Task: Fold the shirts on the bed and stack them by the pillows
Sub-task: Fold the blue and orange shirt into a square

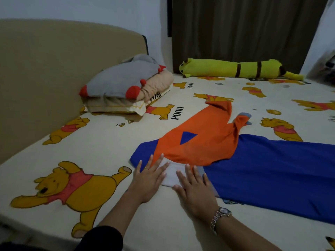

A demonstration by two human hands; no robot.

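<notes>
A wide bed (pixel 101 153) is covered by a cream sheet printed with yellow bears in red tops and the word POOH. A tan padded headboard (pixel 54 73) runs along the left side, with a pale wall above it. A dark brown curtain (pixel 244 29) hangs at the far side of the room.

Near the headboard, 1 stack of pillows (pixel 126 87) is seen: a grey cushion with red corners lies on top, a peach one beside it, and a cream pillow underneath. A long yellow-green plush toy (pixel 235 68) with dark brown bands is laid along the far edge of the bed, below the curtain.

An orange and blue shirt (pixel 208 144) is spread across the middle and right of the bed, well apart from the pillows. Its orange part with a blue triangle lies over the blue part, and a white-grey panel shows at the near edge.

Both hands are laid flat with fingers straight. The left hand (pixel 149 180), with a ring, is pressed on the shirt's near edge, where white meets orange. The right hand (pixel 194 190), with a silver watch (pixel 220 217) at the wrist, is pressed on the white-grey panel just beside it. Nothing is gripped.
</notes>
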